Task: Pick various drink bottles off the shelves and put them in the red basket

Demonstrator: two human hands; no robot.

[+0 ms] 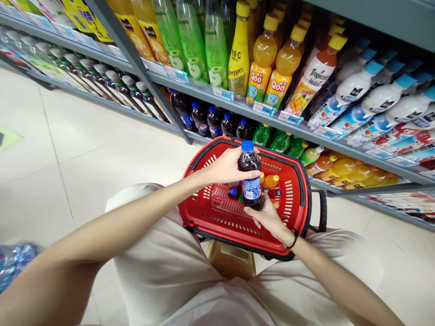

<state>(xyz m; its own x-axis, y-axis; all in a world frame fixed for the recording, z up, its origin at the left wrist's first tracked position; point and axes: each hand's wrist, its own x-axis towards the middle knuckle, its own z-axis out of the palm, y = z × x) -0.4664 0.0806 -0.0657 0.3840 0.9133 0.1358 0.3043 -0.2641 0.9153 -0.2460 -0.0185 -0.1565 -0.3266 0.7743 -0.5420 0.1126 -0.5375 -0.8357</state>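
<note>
Above the basket I hold a dark cola bottle (252, 183) with a blue cap and a blue-and-white label, nearly upright. My left hand (228, 166) is wrapped round its upper part, thumb across the front. Fingers of my right hand (267, 215) grip the bottle near its base; a black band circles that wrist. Beneath both hands stands a red shopping basket (207, 206) with slotted walls and a black rim. Several bottles lie inside it, among them an orange one (271, 181) and one with a blue cap (233, 193). The held bottle and my hands hide part of the contents.
A grey shelf (285, 121) with price tags runs across in front, bearing green, yellow, orange and white bottles. On its lower level stand cola bottles (213, 121) and green bottles (280, 140). The basket's black handle (318, 210) sticks out rightward. Wrapped clear bottles (15, 265) lie at lower left.
</note>
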